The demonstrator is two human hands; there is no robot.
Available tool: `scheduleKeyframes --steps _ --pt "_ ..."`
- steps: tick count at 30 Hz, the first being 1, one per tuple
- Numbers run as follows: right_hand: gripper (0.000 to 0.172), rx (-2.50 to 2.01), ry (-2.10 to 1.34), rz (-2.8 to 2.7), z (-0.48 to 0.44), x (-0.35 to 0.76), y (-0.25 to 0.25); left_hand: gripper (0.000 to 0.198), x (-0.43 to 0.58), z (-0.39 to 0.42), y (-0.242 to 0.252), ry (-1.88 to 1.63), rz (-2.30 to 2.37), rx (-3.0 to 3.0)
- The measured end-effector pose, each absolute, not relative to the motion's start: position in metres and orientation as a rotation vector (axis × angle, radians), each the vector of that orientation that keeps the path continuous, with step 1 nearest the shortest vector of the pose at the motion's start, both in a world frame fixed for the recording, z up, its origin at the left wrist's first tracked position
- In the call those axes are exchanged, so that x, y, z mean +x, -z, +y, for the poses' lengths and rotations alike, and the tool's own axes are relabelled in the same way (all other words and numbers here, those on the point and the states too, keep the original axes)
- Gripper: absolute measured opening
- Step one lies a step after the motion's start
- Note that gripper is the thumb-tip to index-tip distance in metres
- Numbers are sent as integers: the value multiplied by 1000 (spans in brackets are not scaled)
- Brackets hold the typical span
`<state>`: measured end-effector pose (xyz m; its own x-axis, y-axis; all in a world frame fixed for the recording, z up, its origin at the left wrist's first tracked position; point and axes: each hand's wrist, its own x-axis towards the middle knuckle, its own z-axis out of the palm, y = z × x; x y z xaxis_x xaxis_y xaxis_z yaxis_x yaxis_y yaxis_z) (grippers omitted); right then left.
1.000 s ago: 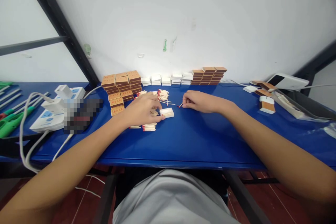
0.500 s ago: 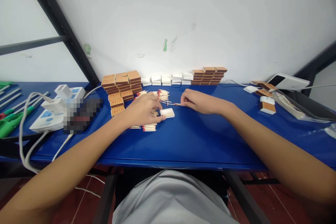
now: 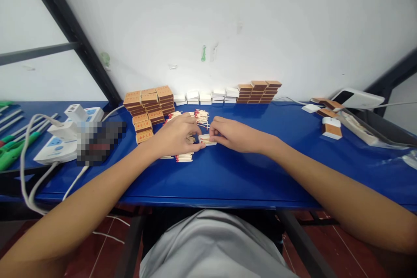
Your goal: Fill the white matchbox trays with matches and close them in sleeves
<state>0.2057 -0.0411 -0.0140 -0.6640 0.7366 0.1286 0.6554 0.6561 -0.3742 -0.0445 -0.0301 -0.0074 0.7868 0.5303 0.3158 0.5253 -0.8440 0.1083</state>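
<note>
While the left hand (image 3: 180, 134) curls at the left end of a small white tray (image 3: 209, 143), its grip is closed on that end, thumb at the near corner and forefinger at the far one. The right hand (image 3: 232, 134) bends over the tray's right end, fingertips drawn close together; I cannot tell whether that grip pinches a match or has let go (the fingers hide the spot). Some red-headed matches (image 3: 204, 139) show in the tray, which sits on the blue surface (image 3: 247, 173) between the two hands.

Close around the left hand lie loose matches, one heap (image 3: 201, 116) beyond it and a bundle (image 3: 184, 157) on its near side, partly covered by the hand and wrist. Farther back on the left stands a stepped stack of brown matchboxes (image 3: 149, 102). Small white boxes (image 3: 205, 98) line the foot of the wall (image 3: 228, 17), and a second brown stack (image 3: 259, 92) ends that row on the right.

Toward the left edge are a white power strip (image 3: 54, 150), a dark object (image 3: 104, 141) blurred out by blocks, and green-handled tools (image 3: 16, 150). Far right, a white device (image 3: 356, 99) leans near a brown-and-white box (image 3: 332, 130).
</note>
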Motion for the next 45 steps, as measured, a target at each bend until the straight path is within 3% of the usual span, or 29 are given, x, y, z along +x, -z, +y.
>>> scheduleKeyframes --steps 19,25,37,45 --pt "12 -1091 -460 -2600 -36 207 14 25 -44 -31 5 -516 878 2930" --pt "12 -1100 -476 -2580 -36 207 14 36 -42 -33 6 -500 950 2938" --pt "12 -1074 -489 -2564 -37 207 12 27 -44 -33 6 -496 898 2918" --pt "24 -1015 -522 -2512 -28 217 2 28 -44 -33 5 -499 882 2924"
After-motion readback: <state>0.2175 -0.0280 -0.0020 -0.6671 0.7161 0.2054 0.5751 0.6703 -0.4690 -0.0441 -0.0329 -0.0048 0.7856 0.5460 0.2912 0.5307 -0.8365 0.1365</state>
